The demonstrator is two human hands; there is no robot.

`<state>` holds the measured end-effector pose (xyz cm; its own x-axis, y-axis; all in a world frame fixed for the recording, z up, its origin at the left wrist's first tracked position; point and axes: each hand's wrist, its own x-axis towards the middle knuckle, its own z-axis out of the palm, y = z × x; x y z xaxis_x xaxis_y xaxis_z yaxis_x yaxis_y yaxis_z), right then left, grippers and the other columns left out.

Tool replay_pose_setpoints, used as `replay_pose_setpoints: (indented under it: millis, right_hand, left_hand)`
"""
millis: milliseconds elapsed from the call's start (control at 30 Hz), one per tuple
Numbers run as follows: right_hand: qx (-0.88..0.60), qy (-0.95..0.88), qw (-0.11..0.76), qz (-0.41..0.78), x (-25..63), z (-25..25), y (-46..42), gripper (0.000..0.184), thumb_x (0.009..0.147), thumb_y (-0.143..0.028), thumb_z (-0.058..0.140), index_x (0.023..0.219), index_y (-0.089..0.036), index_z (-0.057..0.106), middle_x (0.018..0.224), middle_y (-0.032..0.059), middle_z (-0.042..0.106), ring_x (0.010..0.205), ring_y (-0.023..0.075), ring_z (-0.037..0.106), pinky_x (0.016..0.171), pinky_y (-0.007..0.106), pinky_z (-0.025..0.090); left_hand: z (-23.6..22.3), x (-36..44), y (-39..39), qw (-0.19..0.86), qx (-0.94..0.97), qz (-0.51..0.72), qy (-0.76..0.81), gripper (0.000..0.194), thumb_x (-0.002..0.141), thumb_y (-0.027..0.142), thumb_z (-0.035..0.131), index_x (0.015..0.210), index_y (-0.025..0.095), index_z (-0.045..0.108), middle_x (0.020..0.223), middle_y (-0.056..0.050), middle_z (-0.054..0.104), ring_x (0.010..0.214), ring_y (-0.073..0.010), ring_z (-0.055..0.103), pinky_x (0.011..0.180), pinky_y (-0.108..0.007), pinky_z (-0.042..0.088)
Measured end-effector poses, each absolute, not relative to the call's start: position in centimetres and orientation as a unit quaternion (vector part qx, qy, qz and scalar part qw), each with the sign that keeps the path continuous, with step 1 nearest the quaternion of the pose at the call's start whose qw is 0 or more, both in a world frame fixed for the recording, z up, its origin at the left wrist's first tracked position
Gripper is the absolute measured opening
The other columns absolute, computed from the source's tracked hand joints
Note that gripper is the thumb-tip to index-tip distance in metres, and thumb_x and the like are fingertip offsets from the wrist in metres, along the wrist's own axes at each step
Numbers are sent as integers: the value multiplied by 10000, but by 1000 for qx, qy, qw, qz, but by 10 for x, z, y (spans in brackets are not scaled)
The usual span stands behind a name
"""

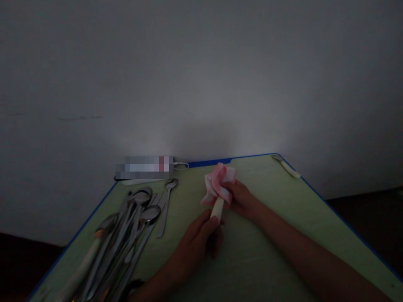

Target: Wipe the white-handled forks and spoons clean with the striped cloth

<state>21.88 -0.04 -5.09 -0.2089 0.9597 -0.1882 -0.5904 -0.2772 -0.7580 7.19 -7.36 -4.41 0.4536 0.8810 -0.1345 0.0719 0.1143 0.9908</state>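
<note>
My left hand (206, 230) is closed round the pale handle (217, 209) of a piece of cutlery, just above the table. A pink and white cloth (217, 180) covers the far end of that piece, so its kind is hidden. With the thumb on top, my right hand (241, 197) grips this cloth around the covered end. To the left of my left hand, a metal spoon (166, 205) lies on its own beside a heap of spoons and other cutlery (126, 235).
The pale green table (252, 256) has a blue edge and stands against a grey wall (201, 75). At its far right corner lies a pale-handled utensil (286, 165). A pixelated box-like object (145, 167) with a white cord (181, 165) sits at the back left.
</note>
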Motion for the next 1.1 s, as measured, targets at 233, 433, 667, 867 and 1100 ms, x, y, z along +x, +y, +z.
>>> replay_pose_setpoints:
  millis: [233, 433, 667, 867, 1100]
  right_hand:
    - [-323, -299, 535, 721, 217, -58, 0, 223, 616, -260, 697, 776, -134, 607, 642, -4, 624, 579, 120, 537, 615, 267, 430]
    - [-310, -266, 574, 710, 213, -54, -1, 288, 648, -395, 689, 792, -157, 615, 652, -11, 623, 651, 129, 551, 669, 261, 428]
    - [-312, -202, 584, 722, 213, -60, 7, 344, 710, -487, 613, 798, -154, 618, 692, 11, 619, 645, 133, 533, 634, 260, 443]
    - [-315, -180, 581, 728, 213, -55, 6, 353, 751, -487, 564, 826, -146, 618, 664, 4, 611, 598, 120, 523, 614, 248, 456]
    - [-325, -177, 585, 722, 213, -53, 5, 236, 736, -372, 612, 814, -149, 608, 717, 11, 647, 666, 127, 569, 707, 257, 456]
  left_hand:
    - [-38, 72, -72, 600, 612, 284, 429, 195, 897, 333, 387, 832, 169, 470, 562, 54, 474, 478, -81, 427, 472, -190, 337]
    - [-35, 73, -71, 574, 650, 260, 424, 211, 898, 353, 401, 810, 171, 460, 574, 60, 471, 493, -79, 422, 472, -187, 331]
    - [-31, 73, -74, 563, 672, 246, 413, 227, 912, 374, 365, 867, 171, 457, 627, 48, 483, 540, -88, 438, 529, -203, 363]
    - [-29, 72, -74, 555, 681, 237, 415, 217, 914, 359, 361, 907, 162, 454, 627, 52, 469, 550, -93, 428, 537, -211, 362]
    - [-29, 71, -74, 563, 680, 225, 412, 209, 902, 361, 390, 901, 163, 456, 625, 55, 462, 552, -92, 430, 528, -206, 354]
